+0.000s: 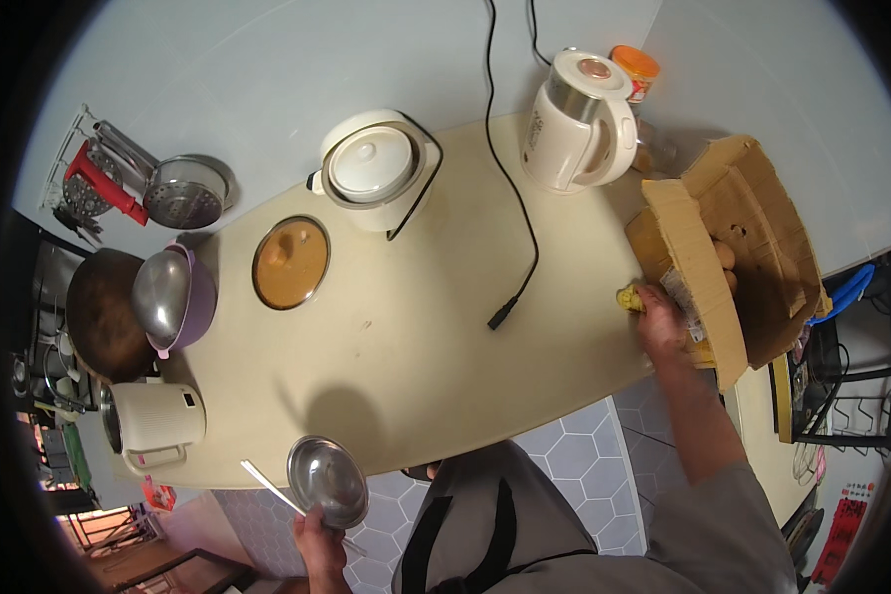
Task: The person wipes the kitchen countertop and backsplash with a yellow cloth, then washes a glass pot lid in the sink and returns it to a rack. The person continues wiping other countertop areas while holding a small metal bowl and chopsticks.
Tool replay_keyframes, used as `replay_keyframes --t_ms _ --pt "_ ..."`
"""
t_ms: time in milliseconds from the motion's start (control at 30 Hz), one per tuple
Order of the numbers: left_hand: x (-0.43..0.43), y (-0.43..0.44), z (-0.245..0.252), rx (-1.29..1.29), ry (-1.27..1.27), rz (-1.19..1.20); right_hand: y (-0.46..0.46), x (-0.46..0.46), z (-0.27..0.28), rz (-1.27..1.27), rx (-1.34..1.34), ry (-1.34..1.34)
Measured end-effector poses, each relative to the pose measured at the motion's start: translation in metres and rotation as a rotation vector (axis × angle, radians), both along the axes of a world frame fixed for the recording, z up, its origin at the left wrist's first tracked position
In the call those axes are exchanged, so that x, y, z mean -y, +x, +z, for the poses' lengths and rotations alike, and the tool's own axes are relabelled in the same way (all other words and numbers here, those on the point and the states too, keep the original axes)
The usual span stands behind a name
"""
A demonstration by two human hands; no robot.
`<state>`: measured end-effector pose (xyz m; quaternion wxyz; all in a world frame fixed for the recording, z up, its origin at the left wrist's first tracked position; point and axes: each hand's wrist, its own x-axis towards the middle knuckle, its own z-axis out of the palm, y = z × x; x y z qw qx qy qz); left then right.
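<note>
Beyond the counter's front edge, my left hand (319,546) holds a shiny stainless steel bowl (328,479) by its rim. A pair of white chopsticks (271,486) is gripped in the same hand. Over at the counter's right end, my right hand (661,323) has its fingers around a crumpled yellow thing (630,298), perhaps a cloth or scrubber. That hand is right beside an open cardboard box (713,297), in which a few brown eggs (724,256) show. Part of the yellow thing is hidden by my fingers.
On the cream counter (416,356) are a glass lid (291,262), a small white electric cooker (375,171), an electric kettle (579,122) and a loose black power cord (531,245). At left stand a wok (104,312), a purple basin (197,304) and a white appliance (156,423).
</note>
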<state>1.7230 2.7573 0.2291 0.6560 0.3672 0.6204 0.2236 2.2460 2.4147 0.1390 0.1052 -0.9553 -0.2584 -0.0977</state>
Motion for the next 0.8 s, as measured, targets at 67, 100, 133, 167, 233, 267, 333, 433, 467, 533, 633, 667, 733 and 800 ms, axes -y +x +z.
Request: replay_keyframes --t_ms 67,100,133,167,233,267,333,433,467,533,633,667,733,800 --pt "-0.001 -0.005 0.003 0.005 -0.005 0.003 -0.004 0.015 -0.003 -0.085 -0.118 -0.065" --pt "0.0 -0.007 0.003 -0.005 0.001 0.032 -0.014 0.019 -0.004 -0.116 -0.177 -0.092" --pt "0.001 -0.007 0.001 0.049 0.013 0.037 -0.029 0.022 -0.004 -0.2 -0.17 -0.077" --pt "0.002 -0.009 -0.001 0.001 0.009 0.083 -0.047 0.026 -0.002 -0.266 -0.192 -0.077" --pt "0.004 -0.014 -0.001 0.021 0.013 0.09 -0.062 0.025 0.003 -0.32 -0.205 -0.072" --pt "0.004 -0.014 -0.002 0.019 0.004 0.086 -0.063 0.021 0.005 -0.314 -0.197 -0.062" --pt "0.004 -0.013 -0.002 0.043 -0.027 0.025 -0.046 0.01 0.009 -0.293 -0.185 -0.055" --pt "0.004 -0.001 -0.007 -0.03 -0.007 0.06 -0.005 -0.009 0.003 -0.186 -0.087 -0.063" --pt "0.004 0.002 -0.006 -0.05 0.006 0.076 0.001 -0.01 0.001 -0.196 -0.118 -0.098" --pt "-0.003 0.003 0.0 -0.013 -0.012 -0.015 -0.003 -0.006 -0.003 -0.115 -0.066 -0.021" --pt "-0.009 0.002 0.003 -0.021 -0.006 0.016 -0.044 0.011 -0.005 -0.243 -0.154 0.021" --pt "-0.009 -0.001 0.003 -0.013 -0.007 0.026 -0.06 0.017 -0.001 -0.269 -0.161 0.028" --pt "-0.006 -0.009 0.001 0.01 -0.018 0.04 -0.093 0.012 0.002 -0.226 -0.146 0.075" --pt "-0.002 -0.017 -0.002 0.025 -0.041 0.044 -0.116 -0.021 0.001 -0.057 -0.088 0.127"
